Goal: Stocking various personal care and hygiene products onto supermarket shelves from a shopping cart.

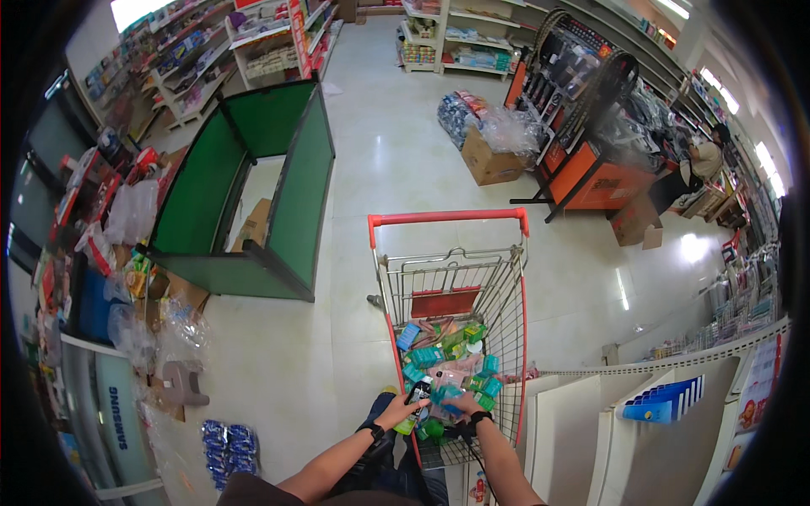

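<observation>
A metal shopping cart (524,354) with red trim stands before me, its near part holding a heap of small packaged goods. My left hand (400,411) grips a dark bottle (419,391) with a green lower part, over the cart's left rim. Inside the basket, my right hand (465,405) has its fingers around a teal package (448,397), partly hidden by the hand. Green boxes (454,341) and teal boxes (426,357) lie loosely around both hands. A green round item (432,428) sits just below them.
Left of the cart stands a green-panelled, dark-framed enclosure (297,190). White shelving (563,430) is close on the right. Blue packs (229,450) and a grey-brown stool (183,382) are on the floor at left. Farther off are an orange display stand (591,180), a carton (490,161) and a person (702,158).
</observation>
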